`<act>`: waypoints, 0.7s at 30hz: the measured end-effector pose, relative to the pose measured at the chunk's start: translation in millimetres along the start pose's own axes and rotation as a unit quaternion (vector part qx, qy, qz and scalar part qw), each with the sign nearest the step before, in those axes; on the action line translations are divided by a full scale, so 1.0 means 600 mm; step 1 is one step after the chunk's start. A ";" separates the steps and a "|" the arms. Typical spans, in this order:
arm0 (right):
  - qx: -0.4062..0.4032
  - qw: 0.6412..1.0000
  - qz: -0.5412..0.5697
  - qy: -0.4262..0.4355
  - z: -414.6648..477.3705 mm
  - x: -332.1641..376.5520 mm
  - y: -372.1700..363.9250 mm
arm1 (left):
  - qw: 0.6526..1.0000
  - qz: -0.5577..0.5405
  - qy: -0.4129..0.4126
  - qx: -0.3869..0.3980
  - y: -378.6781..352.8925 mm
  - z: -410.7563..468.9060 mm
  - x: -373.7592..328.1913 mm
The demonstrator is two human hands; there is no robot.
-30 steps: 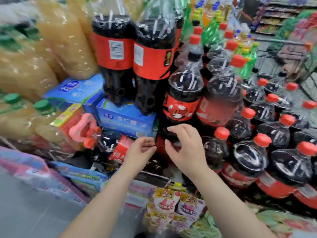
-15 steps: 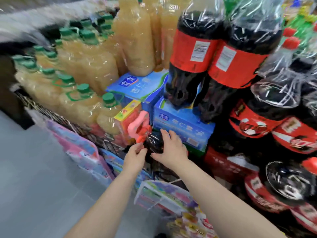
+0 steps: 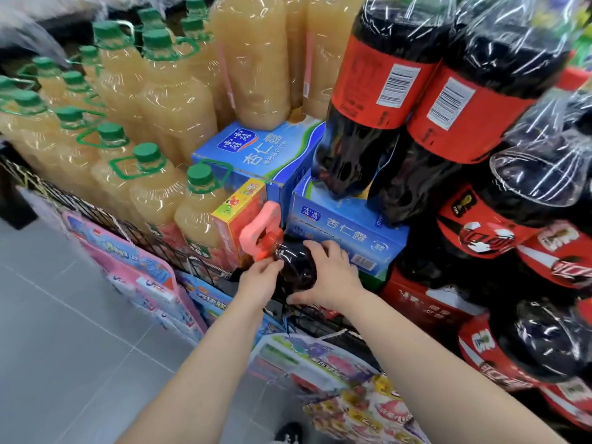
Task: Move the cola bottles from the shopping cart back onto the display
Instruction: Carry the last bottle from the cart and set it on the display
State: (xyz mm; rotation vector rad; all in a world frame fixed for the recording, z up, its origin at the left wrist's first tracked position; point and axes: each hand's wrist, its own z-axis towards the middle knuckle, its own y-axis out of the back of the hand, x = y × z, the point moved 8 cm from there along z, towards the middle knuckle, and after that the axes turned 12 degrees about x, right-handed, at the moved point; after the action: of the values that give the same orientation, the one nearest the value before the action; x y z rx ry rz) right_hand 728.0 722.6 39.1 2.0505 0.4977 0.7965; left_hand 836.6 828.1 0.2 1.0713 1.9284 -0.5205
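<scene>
A dark cola bottle [image 3: 296,267] with a red cap and a pink carry handle [image 3: 261,227] lies low in the display, below a blue carton. My left hand [image 3: 261,282] grips its neck end near the cap. My right hand [image 3: 331,278] wraps over its shoulder from the right. Two big cola bottles in shrink wrap [image 3: 416,100] stand on the blue cartons above. More wrapped cola bottles [image 3: 525,238] with red labels are stacked at the right. No shopping cart is in view.
Yellow juice bottles with green caps [image 3: 134,123] fill the left side behind a black wire rack [image 3: 134,232]. Blue drink cartons [image 3: 346,229] and a small colourful box [image 3: 240,213] sit mid-display. Snack packs [image 3: 320,370] hang on the rack front. Grey tiled floor [image 3: 64,347] lies at the left.
My view swung left and down from the cola stacks. Both hands moved from empty in front of the display to the low bottle and closed on it.
</scene>
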 end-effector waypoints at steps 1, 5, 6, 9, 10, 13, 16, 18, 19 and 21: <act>0.008 1.000 -0.012 0.006 -0.002 -0.001 0.000 | 1.000 0.003 0.001 0.004 0.000 -0.001 -0.003; -0.004 1.000 0.008 0.022 -0.018 -0.008 0.010 | 1.000 0.006 -0.013 0.002 -0.004 -0.021 -0.011; -0.006 0.999 0.020 0.029 -0.025 -0.011 0.013 | 1.000 0.012 -0.022 0.005 -0.008 -0.026 -0.013; -0.014 0.998 0.051 0.042 -0.055 -0.029 0.026 | 0.997 0.039 -0.067 0.012 -0.026 -0.053 -0.038; -0.019 0.997 0.059 0.043 -0.065 -0.035 0.032 | 0.994 0.062 -0.087 0.012 -0.033 -0.063 -0.050; -0.039 0.995 0.077 0.046 -0.098 -0.059 0.050 | 0.984 0.115 -0.137 0.023 -0.060 -0.087 -0.083; -0.059 0.992 0.096 0.048 -0.139 -0.087 0.063 | 0.978 0.126 -0.159 0.034 -0.086 -0.105 -0.103; -0.069 0.991 0.105 0.047 -0.162 -0.104 0.069 | 0.974 0.129 -0.180 0.045 -0.112 -0.111 -0.117; -0.075 0.990 0.110 0.046 -0.171 -0.112 0.071 | 0.971 0.133 -0.189 0.052 -0.129 -0.115 -0.125; -0.090 0.987 0.130 0.036 -0.191 -0.133 0.078 | 0.966 0.142 -0.202 0.077 -0.166 -0.117 -0.135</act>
State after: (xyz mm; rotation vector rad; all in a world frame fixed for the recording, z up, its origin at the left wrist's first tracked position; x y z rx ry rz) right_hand 593.5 715.0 99.1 1.9457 0.1905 1.0348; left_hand 742.5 782.2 102.4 1.2101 1.3709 -0.6741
